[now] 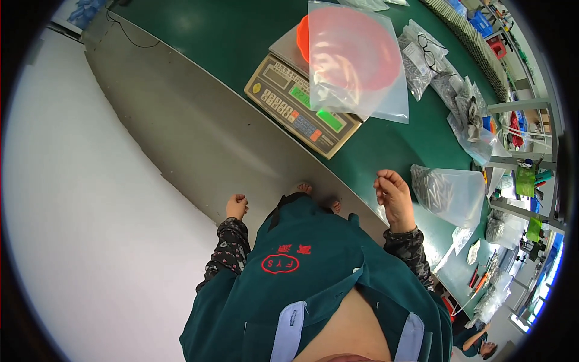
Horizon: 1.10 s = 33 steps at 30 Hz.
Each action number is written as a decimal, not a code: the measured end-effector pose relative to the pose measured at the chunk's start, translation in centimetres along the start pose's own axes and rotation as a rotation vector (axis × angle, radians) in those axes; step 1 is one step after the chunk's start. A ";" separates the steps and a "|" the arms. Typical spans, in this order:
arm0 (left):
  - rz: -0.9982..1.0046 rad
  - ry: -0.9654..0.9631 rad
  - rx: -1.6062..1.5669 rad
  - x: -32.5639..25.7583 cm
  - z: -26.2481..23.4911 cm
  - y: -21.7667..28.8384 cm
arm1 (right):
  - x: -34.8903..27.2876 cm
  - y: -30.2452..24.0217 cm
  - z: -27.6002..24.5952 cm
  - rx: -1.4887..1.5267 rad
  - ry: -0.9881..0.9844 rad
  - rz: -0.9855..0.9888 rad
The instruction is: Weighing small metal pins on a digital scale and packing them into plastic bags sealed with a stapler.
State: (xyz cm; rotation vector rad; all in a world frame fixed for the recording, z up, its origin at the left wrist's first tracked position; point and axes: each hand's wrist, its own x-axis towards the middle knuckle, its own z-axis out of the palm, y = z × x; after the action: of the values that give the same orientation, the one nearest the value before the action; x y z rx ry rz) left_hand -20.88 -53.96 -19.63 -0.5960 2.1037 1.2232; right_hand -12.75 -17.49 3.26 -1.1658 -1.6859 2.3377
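My left hand hangs beside my apron, over the floor and away from the table, its fingers loosely curled with nothing visible in them. My right hand is raised over the table's near edge. Its fingers are bent in and pressed together, and nothing shows between them. Close to its right lies a clear plastic bag with grey parts bunched at one end. Farther off stands a beige counting scale with lit green displays. An orange-red round basin sits on it, mostly covered by a flat clear plastic bag.
Several clear bags of dark parts lie on the green table right of the scale, with eyeglasses on top. Shelving lines the right side. A large white surface is at left. Another person is at lower right.
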 end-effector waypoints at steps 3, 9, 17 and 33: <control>0.034 -0.055 0.027 0.8 0.4 0.4 | 1.1 -1.8 -0.7 -0.021 0.048 -0.079; -0.073 -0.196 0.007 3.1 -1.0 -2.7 | 6.4 -8.8 1.6 -0.049 0.118 -0.092; 0.025 -0.269 0.098 4.3 0.3 3.5 | 8.8 -10.3 0.4 -0.608 0.392 -0.788; 0.197 -0.390 0.372 4.2 7.1 13.0 | 2.1 -16.9 -26.6 0.122 0.702 -0.688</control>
State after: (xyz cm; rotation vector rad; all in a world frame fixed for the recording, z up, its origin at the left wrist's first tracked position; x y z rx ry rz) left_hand -30.24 -41.93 -17.47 0.0180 2.0079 0.9211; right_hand -5.25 11.68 12.60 -0.9895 -1.3533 1.3779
